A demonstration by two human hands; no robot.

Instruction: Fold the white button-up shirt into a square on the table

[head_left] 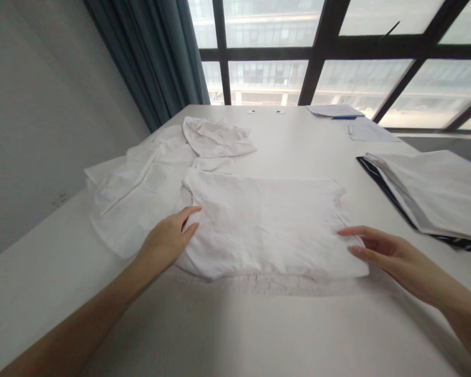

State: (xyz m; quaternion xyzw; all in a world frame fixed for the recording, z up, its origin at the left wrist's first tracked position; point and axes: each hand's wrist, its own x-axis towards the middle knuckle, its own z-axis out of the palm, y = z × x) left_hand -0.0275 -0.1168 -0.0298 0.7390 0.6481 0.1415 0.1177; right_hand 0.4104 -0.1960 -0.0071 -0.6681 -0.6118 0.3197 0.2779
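A white folded garment (262, 225) lies flat in front of me as a wide rectangle, with a gathered, thinner edge showing along its near side. My left hand (167, 238) rests at its left edge, thumb and fingers apart on the cloth. At the opposite edge, my right hand (384, 251) touches the fabric, its index finger and thumb stretched out with a gap between them. Some of the fingers on both hands are hidden. Beyond my left hand is a loosely spread white garment (137, 178), partly under a crumpled white cloth (217, 137).
The white table (282, 335) carries everything. On the right sits a stack of folded white cloth (447, 193) over a black-and-white striped fabric (392, 199). Papers (335, 110) and a blue pen (344, 118) lie at the far right, near the windows. A dark curtain (160, 57) hangs at the back left.
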